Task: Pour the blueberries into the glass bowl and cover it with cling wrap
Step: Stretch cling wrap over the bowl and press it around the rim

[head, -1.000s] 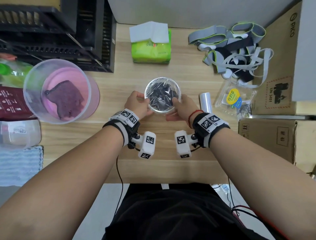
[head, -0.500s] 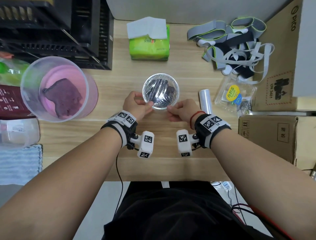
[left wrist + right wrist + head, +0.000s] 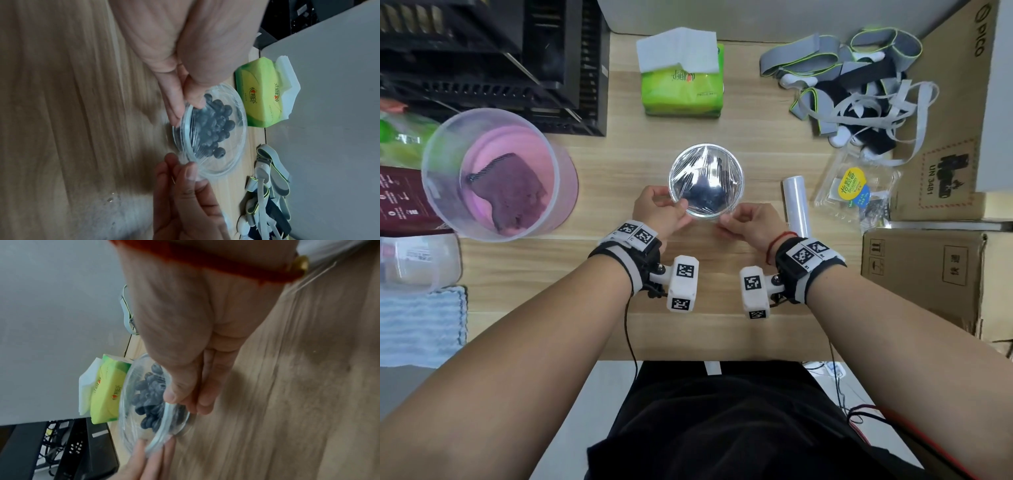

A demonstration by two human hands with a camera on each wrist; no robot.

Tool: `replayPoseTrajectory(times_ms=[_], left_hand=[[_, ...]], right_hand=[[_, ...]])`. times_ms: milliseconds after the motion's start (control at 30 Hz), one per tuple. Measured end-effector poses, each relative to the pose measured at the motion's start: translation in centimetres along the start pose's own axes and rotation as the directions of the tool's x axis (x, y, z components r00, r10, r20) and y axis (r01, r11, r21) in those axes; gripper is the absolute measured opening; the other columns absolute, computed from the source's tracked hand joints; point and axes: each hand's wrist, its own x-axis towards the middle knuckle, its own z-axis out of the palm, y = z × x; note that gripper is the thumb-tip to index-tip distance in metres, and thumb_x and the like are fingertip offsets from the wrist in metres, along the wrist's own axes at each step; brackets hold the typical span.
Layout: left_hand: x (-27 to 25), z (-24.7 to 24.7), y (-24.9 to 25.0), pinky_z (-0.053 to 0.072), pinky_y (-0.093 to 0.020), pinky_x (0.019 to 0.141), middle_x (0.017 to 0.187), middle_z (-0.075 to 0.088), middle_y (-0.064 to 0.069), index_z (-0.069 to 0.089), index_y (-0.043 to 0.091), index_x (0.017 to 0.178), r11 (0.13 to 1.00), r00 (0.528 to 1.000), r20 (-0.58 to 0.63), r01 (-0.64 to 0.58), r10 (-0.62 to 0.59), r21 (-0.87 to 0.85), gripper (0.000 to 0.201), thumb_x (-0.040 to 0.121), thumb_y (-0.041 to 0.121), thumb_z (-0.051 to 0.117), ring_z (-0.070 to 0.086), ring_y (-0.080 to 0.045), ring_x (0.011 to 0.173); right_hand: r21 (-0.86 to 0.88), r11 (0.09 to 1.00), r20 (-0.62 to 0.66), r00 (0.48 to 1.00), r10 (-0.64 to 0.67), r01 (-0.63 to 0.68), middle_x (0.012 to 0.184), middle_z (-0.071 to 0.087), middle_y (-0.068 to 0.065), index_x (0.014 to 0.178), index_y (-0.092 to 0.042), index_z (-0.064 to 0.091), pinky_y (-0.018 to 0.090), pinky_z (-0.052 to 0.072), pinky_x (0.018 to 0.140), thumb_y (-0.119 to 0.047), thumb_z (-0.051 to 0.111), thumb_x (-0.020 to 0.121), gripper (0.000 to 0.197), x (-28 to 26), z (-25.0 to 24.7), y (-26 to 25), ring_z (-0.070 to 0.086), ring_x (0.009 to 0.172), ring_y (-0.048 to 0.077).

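The glass bowl [image 3: 705, 181] stands mid-table with blueberries [image 3: 211, 128] inside and cling wrap [image 3: 709, 164] stretched shiny over its mouth. My left hand [image 3: 678, 205] grips the bowl's near-left rim, thumb on top and fingers [image 3: 174, 110] down the side. My right hand [image 3: 726, 222] pinches the wrap's loose edge at the near-right rim between thumb [image 3: 174, 395] and fingers. In the right wrist view the bowl [image 3: 131, 402] shows the berries [image 3: 152, 394] through its wall. The cling wrap roll [image 3: 796, 202] lies just right of my right hand.
An empty clear berry box [image 3: 856, 192] lies right of the roll. A clear tub with a purple cloth [image 3: 493, 178] stands left. Green tissue pack [image 3: 681, 85], black crates [image 3: 500, 61] and straps [image 3: 859, 85] are at the back, cardboard boxes [image 3: 928, 274] to the right.
Both hands slid from the bowl's sides to its near edge. The right hand drew back and now pinches the wrap edge. The wrap lies smoother over the bowl.
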Motion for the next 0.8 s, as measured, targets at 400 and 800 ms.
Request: replayPoseTrajectory(times_ms=[400, 800], left_hand=[[-1.0, -0.4, 0.3, 0.055, -0.03, 0.086, 0.115, 0.062, -0.001, 0.043, 0.02, 0.129, 0.884, 0.98, 0.062, -0.199, 0.191, 0.423, 0.079, 0.067, 0.03, 0.091, 0.065, -0.017, 0.102], [-0.2, 2.0, 2.2, 0.051, -0.045, 0.078, 0.134, 0.038, -0.008, -0.005, 0.036, 0.154, 0.311, 0.921, 0.213, -0.317, 0.326, 0.896, 0.141, 0.053, 0.054, 0.091, 0.063, -0.037, 0.098]], right_hand=[[-0.467, 0.875, -0.063, 0.982, -0.178, 0.129, 0.074, 0.073, -0.007, 0.079, -0.026, 0.076, 0.027, 0.055, 0.076, -0.031, 0.079, 0.08, 0.006, 0.7, -0.5, -0.2, 0.068, 0.07, 0.009], [-0.547, 0.828, -0.107, 0.971, -0.216, 0.123, 0.057, 0.062, -0.011, 0.061, -0.028, 0.066, 0.021, 0.05, 0.062, -0.036, 0.081, 0.077, 0.023, 1.2, -0.4, -1.3, 0.054, 0.053, 0.004]])
